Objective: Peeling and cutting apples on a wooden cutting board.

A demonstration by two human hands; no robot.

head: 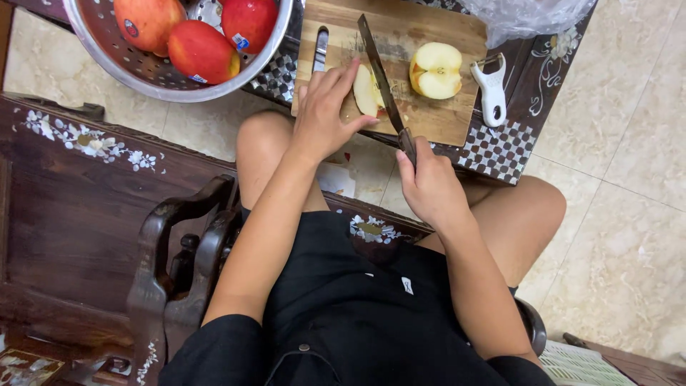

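Apple wedge [365, 91] lies flesh-up on the wooden cutting board [429, 118], at the board's left half, pinned from the left by the left hand [323, 114], whose fingertips press on its top and near edge. The grip of that hand is a loose clamp over the wedge rather than a fist. The right hand [429, 187] sits nearer, off the board's near edge, its grip clenched around the handle of a long knife [381, 78]; the blade runs far and slightly left from the hand, resting along the right side of the wedge, touching it.

Right of the blade, apart from the wedge, a half apple [436, 70] lies cut face up with its core showing. Just right of that a white peeler [491, 91] lies partly on the board's right edge and partly on the dark bench [500, 146] with its checkered inlay. At the board's far left a second, smaller knife blade [321, 48] lies flat, just beyond the left hand's fingers. A crumpled clear plastic bag [525, 18] sits at the far right corner, beyond the peeler.

Left of the board, a perforated metal colander [143, 75] holds whole red apples [204, 51] (at least three show), close to the board's left edge and near the left forearm. Below the bench are the person's bare knees, pale floor tiles [629, 179], and a carved dark wooden chair [93, 214] with pale flower inlay at the near left.
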